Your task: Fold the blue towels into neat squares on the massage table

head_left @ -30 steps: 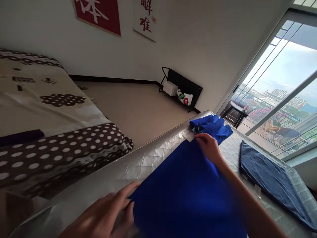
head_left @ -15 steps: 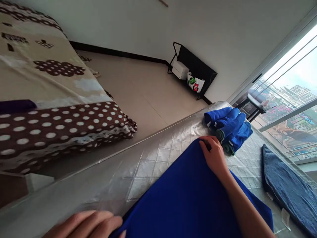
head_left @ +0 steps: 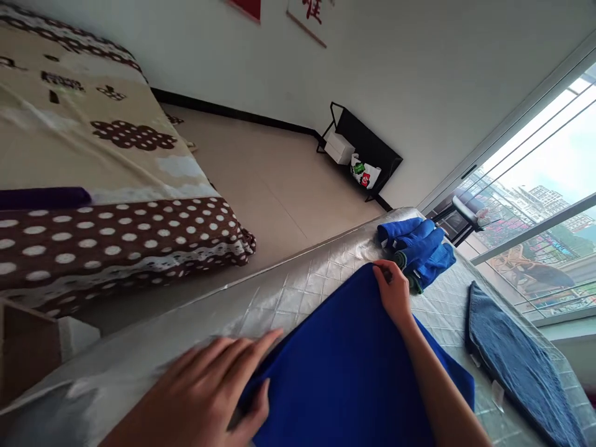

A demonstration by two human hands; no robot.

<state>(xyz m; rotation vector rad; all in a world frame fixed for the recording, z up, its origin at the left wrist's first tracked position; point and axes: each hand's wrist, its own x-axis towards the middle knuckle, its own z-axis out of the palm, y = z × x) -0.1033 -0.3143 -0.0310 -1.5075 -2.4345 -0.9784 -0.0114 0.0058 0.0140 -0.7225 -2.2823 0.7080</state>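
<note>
A smooth dark blue cloth (head_left: 335, 366) lies spread on a silver quilted mattress (head_left: 298, 292). At its far corner my right hand (head_left: 393, 292) is closed, thumb and fingers pinching the edge. My left hand (head_left: 214, 385) is over the cloth's left edge, fingers stretched out and thumb apart; it looks open, though any contact with the edge is hard to make out. Just beyond my right hand sits a group of rolled blue cloths (head_left: 419, 248), some with green-trimmed ends. To the right lies a folded grey-blue cloth (head_left: 516, 366) with white tags.
A bed with a brown polka-dot cover (head_left: 116, 236) stands at left, a dark purple item (head_left: 44, 198) on it. Tiled floor (head_left: 261, 192) lies between. A black rack (head_left: 367, 143) with a white box (head_left: 339, 148) stands by the wall. Glass sliding doors (head_left: 535, 205) are at right.
My left hand has moved up along the cloth's left edge and its fingers have straightened. My right hand stays at the far corner. The camera view has shifted slightly.
</note>
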